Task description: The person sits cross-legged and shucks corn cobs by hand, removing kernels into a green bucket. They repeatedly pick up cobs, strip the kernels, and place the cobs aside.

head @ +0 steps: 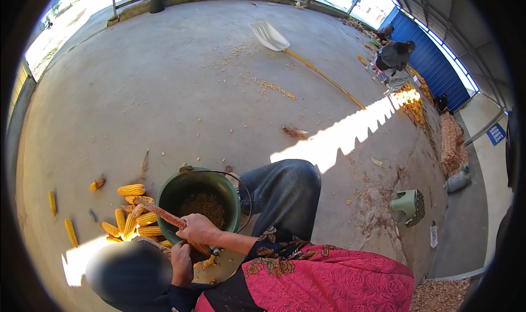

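Observation:
My right hand (199, 230) is closed around a reddish, stripped corn cob (165, 215) that slants across the near rim of a green bucket (161, 225). Just below it, my left hand (181, 259) is closed on an orange-brown ear of corn (199, 247), mostly hidden between the two hands. Loose kernels (203, 207) cover the bucket's bottom, and its wire handle (248, 193) hangs to the right. Beside the bucket lies a pile of yellow corn ears (130, 225).
My jeans-clad knee (283, 184) is right of the bucket. A white scoop shovel (269, 35) with a yellow handle lies ahead among scattered kernels (279, 91). A green stool (404, 207) stands right. Farther off, a person (394, 59) sits by heaped corn (415, 106).

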The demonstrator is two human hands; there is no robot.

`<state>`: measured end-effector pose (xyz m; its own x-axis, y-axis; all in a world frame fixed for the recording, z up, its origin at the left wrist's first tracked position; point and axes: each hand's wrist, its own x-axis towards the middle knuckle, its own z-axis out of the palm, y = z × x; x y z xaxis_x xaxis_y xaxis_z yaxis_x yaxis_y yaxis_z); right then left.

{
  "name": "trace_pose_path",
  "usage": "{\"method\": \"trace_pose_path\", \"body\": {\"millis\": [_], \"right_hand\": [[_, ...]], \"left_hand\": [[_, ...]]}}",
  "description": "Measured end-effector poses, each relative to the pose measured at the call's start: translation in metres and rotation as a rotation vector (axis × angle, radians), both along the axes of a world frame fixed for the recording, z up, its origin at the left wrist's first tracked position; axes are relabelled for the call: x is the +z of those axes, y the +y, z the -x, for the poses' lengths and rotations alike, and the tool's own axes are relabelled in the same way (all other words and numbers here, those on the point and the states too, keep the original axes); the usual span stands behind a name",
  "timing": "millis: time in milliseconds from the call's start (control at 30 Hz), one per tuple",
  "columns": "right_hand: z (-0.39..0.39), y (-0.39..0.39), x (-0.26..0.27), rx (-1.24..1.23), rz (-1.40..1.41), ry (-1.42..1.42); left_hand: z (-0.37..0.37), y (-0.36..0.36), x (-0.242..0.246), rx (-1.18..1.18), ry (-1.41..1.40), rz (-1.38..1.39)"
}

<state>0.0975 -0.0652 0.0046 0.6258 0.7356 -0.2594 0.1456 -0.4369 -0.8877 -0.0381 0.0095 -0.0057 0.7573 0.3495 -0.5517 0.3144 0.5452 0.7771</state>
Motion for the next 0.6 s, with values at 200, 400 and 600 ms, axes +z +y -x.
{"method": "trace_pose_path", "body": {"millis": [200, 400, 600], "right_hand": [[-0.005, 0.001, -0.006, -0.120, -0.173, 0.268], [-0.010, -0.003, -0.004, -0.095, -0.133, 0.176], [-0.007, -0.005, -0.003, -0.083, -0.119, 0.046]], "left_hand": [[-0.009, -0.002, 0.018, 0.028, 0.020, 0.016], [-0.011, -0.001, 0.025, 0.088, -0.012, 0.152], [-0.005, -0.004, -0.004, 0.091, -0.024, -0.105]]}}
